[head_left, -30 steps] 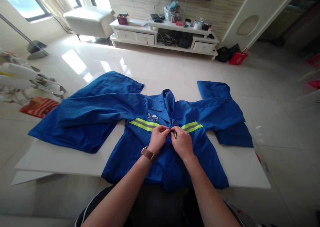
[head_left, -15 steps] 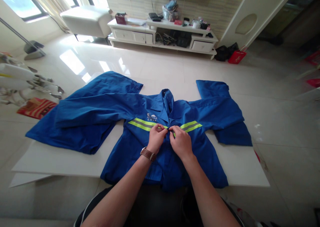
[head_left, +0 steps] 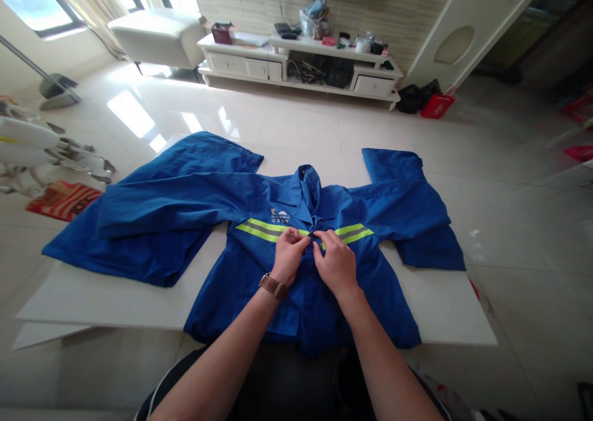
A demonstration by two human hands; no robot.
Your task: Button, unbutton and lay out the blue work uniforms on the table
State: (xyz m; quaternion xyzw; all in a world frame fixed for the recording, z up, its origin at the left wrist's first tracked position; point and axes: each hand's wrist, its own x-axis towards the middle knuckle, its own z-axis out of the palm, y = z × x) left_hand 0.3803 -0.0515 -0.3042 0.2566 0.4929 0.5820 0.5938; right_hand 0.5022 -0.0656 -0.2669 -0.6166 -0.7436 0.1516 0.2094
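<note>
A blue work jacket (head_left: 241, 266) with yellow and grey reflective stripes lies front up on a low white table (head_left: 115, 294), sleeves spread to both sides. My left hand (head_left: 288, 255), with a brown watch at the wrist, pinches the left edge of the jacket's front opening at chest height. My right hand (head_left: 334, 263) pinches the right edge right beside it. Both hands meet at the stripe line below the collar (head_left: 308, 189). What sits between the fingertips is too small to make out.
A white TV cabinet (head_left: 301, 68) with clutter stands at the far wall, and a white ottoman (head_left: 157, 38) sits at its left. A red bag (head_left: 438, 106) and a dark bag lie on the glossy floor at the right. A red mat (head_left: 62, 199) and metal frame lie at the left.
Both hands have shifted slightly up the jacket front, closer to the stripe line. The jacket has stayed in place.
</note>
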